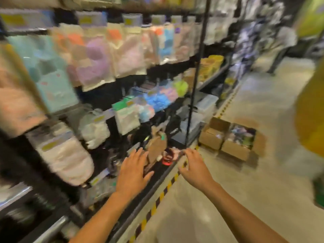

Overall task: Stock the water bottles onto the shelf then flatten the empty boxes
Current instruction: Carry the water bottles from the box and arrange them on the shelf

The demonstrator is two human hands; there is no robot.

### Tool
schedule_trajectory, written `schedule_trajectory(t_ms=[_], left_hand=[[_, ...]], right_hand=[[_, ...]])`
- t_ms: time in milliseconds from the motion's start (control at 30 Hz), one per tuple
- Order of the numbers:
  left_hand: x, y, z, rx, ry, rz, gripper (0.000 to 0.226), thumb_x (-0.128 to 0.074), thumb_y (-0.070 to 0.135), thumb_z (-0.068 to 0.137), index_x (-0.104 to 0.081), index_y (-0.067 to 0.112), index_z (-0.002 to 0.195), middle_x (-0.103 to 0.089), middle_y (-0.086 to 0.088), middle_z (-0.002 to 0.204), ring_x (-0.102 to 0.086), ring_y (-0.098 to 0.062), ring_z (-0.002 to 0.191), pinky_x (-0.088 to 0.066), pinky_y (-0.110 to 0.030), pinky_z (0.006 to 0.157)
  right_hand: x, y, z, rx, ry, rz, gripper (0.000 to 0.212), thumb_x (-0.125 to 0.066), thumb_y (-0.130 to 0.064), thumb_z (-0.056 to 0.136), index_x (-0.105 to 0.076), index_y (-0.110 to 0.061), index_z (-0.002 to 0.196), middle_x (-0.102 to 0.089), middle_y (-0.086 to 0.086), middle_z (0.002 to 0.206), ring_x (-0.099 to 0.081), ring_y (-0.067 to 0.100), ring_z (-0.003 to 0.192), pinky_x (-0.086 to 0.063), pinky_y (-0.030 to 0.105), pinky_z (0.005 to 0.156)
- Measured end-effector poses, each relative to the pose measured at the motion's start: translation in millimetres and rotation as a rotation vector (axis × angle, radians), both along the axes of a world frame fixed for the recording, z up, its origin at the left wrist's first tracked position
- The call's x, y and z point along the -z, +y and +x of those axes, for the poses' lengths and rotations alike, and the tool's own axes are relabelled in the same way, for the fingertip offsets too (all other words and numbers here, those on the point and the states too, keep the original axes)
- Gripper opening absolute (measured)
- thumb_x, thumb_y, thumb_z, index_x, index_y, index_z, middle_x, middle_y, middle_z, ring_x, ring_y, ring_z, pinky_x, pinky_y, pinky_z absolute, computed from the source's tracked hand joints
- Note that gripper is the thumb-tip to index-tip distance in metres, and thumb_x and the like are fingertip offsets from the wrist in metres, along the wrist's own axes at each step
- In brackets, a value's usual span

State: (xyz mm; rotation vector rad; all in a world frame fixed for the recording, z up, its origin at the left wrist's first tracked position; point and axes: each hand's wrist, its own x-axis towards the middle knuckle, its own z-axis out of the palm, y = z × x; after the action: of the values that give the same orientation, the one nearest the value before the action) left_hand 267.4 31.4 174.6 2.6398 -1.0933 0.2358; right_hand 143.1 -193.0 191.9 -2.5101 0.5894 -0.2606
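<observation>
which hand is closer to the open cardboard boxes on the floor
Right. The right hand hovers short of the boxes; the left hand is farther left, over the low shelf.

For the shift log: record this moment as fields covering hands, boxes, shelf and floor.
image quality: motion blur, fine detail lost
left hand: fingers spread, reaching toward the low shelf, next to a brown cardboard piece
right hand: fingers curled near the shelf edge, grip unclear
cardboard boxes: two, open, side by side on the floor to the right of the rack
floor marking: yellow-black striped tape along the rack base
</observation>
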Motion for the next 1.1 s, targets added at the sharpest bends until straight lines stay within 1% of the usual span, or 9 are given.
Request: schedule_trajectory(t_ms=[67,200,300,400,500,633,733,967,1100], left_hand=[[7,-54,5,0.092,0.019,0.008,0.080,-0.065,0.059,0.092,-0.039,0.023,0.158,-0.031,-0.004,0.168,-0.031,-0.029,0.154,-0.036,-0.053,0.120],[19,-162,20,0.271,0.073,-0.018,0.078,-0.063,0.061,0.093,-0.037,0.028,0.158,-0.030,-0.001,0.168,-0.026,-0.025,0.156,-0.030,-0.048,0.123],[29,-237,43,0.368,0.098,0.026,0.077,-0.051,0.066,0.097,-0.024,0.033,0.162,-0.015,0.003,0.172,-0.011,-0.021,0.160,-0.019,-0.045,0.128],[34,-302,71,0.446,0.105,0.049,0.078,-0.051,0.065,0.098,-0.021,0.032,0.162,-0.013,0.002,0.173,-0.009,-0.022,0.160,-0.021,-0.046,0.128],[38,-362,97,0.522,0.112,0.081,0.078,-0.051,0.065,0.098,-0.021,0.031,0.161,-0.012,0.000,0.173,-0.010,-0.023,0.160,-0.023,-0.047,0.127],[41,-429,123,0.586,0.128,0.099,0.080,-0.055,0.063,0.096,-0.024,0.030,0.162,-0.016,-0.002,0.172,-0.016,-0.026,0.159,-0.023,-0.045,0.126],[44,-480,138,0.626,0.174,0.124,0.080,-0.056,0.062,0.097,-0.022,0.032,0.162,-0.015,0.000,0.173,-0.013,-0.023,0.160,-0.023,-0.046,0.126],[72,-610,180,0.621,0.257,0.234,0.079,-0.055,0.060,0.098,-0.020,0.031,0.163,-0.018,0.000,0.172,-0.015,-0.023,0.159,-0.026,-0.044,0.125],[93,-687,202,0.589,0.300,0.299,0.079,-0.055,0.059,0.099,-0.020,0.030,0.163,-0.017,-0.001,0.172,-0.015,-0.024,0.159,-0.024,-0.043,0.125]], right_hand=[[6,-39,-16,0.089,0.037,-0.020,0.065,-0.069,-0.034,0.090,-0.045,-0.021,0.149,-0.041,0.002,0.151,-0.038,0.022,0.141,-0.030,0.032,0.117],[18,-117,-37,0.250,0.089,-0.059,0.068,-0.069,-0.040,0.091,-0.042,-0.022,0.151,-0.038,0.000,0.154,-0.038,0.022,0.142,-0.032,0.033,0.116],[18,-173,-37,0.371,0.115,-0.058,0.069,-0.068,-0.039,0.092,-0.040,-0.023,0.153,-0.035,0.001,0.157,-0.036,0.022,0.144,-0.033,0.034,0.117],[16,-222,-25,0.457,0.137,-0.080,0.068,-0.069,-0.038,0.092,-0.042,-0.023,0.153,-0.037,0.001,0.155,-0.036,0.022,0.143,-0.034,0.034,0.117],[18,-264,-7,0.526,0.141,-0.088,0.069,-0.068,-0.040,0.093,-0.041,-0.023,0.154,-0.036,0.002,0.158,-0.034,0.023,0.146,-0.031,0.035,0.120],[24,-314,13,0.579,0.181,-0.092,0.071,-0.067,-0.042,0.093,-0.039,-0.023,0.155,-0.033,0.003,0.161,-0.033,0.024,0.147,-0.033,0.037,0.120],[30,-357,27,0.612,0.186,-0.094,0.071,-0.067,-0.041,0.092,-0.039,-0.023,0.155,-0.035,0.002,0.159,-0.036,0.023,0.145,-0.035,0.037,0.119],[69,-483,67,0.618,0.213,-0.050,0.072,-0.068,-0.041,0.091,-0.039,-0.022,0.155,-0.036,0.002,0.158,-0.037,0.024,0.144,-0.036,0.037,0.118],[86,-570,90,0.594,0.241,-0.009,0.075,-0.071,-0.037,0.089,-0.040,-0.022,0.155,-0.037,0.001,0.155,-0.037,0.021,0.143,-0.034,0.033,0.117]])
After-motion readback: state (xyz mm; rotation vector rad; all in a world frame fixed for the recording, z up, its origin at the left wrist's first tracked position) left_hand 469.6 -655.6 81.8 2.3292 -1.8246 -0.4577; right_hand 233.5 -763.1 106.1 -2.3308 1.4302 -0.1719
